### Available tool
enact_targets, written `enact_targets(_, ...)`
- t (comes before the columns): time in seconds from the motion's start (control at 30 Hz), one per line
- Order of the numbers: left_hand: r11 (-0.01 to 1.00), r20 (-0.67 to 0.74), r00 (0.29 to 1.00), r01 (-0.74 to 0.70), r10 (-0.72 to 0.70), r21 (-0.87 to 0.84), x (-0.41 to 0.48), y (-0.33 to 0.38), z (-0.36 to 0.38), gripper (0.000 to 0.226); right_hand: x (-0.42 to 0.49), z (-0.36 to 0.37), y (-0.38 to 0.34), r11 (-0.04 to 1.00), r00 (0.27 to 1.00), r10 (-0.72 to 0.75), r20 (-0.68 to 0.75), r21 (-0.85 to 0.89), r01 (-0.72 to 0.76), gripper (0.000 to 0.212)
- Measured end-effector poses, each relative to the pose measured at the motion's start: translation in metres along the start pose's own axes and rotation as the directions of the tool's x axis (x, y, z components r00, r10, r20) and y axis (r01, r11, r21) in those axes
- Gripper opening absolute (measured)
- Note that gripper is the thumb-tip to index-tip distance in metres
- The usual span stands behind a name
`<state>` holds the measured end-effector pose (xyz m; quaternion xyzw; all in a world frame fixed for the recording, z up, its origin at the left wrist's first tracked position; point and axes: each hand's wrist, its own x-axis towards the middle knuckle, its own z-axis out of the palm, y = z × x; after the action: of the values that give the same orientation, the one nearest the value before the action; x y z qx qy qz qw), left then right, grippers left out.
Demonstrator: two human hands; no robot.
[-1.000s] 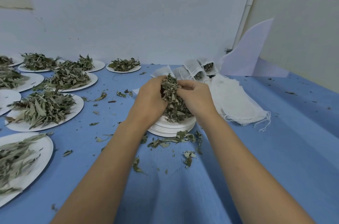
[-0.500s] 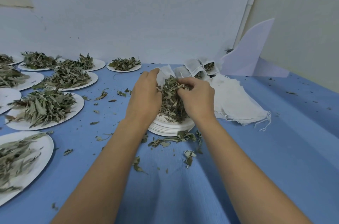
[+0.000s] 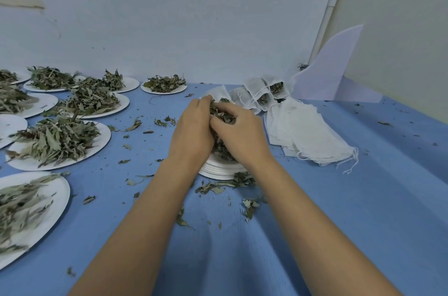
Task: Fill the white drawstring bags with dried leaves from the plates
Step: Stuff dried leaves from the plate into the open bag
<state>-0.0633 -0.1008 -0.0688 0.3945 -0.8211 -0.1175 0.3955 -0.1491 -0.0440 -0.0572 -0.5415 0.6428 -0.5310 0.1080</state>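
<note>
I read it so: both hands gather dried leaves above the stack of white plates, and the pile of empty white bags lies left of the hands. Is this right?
Not quite. The head view shows the left hand and right hand gathering dried leaves above the stack of white plates, but the pile of empty white bags lies right of them.

On my feed the bare left forearm (image 3: pixel 145 223) and right forearm (image 3: pixel 305 223) reach in from the near edge and converge mid-scene. Left hand (image 3: pixel 194 133) and right hand (image 3: pixel 242 135) press side by side, backs up, fingers curled round a clump of dried leaves (image 3: pixel 221 114).
</note>
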Motion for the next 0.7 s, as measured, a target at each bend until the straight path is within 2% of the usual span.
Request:
enact_targets(0.1,1.000,-0.019,1.000,0.008,-0.009,-0.015,0.001,0.003,0.002,0.058,0.001,0.002,0.004,1.000,0.999,0.008,-0.046,0.028,-0.006,0.034)
enact_targets(0.27,0.999,-0.004,1.000,-0.020,0.020,-0.031,0.001,0.002,0.005,0.057,0.002,0.005,0.010,0.995,0.990,0.064,-0.128,0.088,-0.053,0.021)
enact_targets(0.37,0.999,0.001,0.999,0.035,-0.035,-0.034,0.002,-0.004,0.005,0.062,0.005,0.000,0.013,0.991,0.972,0.103,-0.212,0.099,-0.084,0.020)
enact_targets(0.47,0.997,0.004,0.998,0.067,-0.067,-0.041,0.002,-0.006,0.004,0.064,0.010,-0.011,0.009,0.964,0.939,0.193,-0.285,0.232,-0.128,0.018)
enact_targets(0.57,0.994,0.021,0.998,0.060,-0.058,-0.088,0.001,-0.005,0.005,0.065,0.013,-0.022,0.001,0.894,0.955,0.238,-0.175,0.425,-0.145,0.019)
enact_targets(0.63,0.996,0.024,1.000,0.023,-0.021,-0.088,0.000,-0.005,0.006,0.062,0.013,-0.023,0.000,0.900,0.979,0.189,-0.070,0.411,-0.145,0.025)
enact_targets(0.7,0.997,0.016,1.000,-0.005,0.006,-0.082,0.000,-0.004,0.006,0.059,0.012,-0.019,0.002,0.927,0.984,0.177,-0.016,0.338,-0.161,0.022)
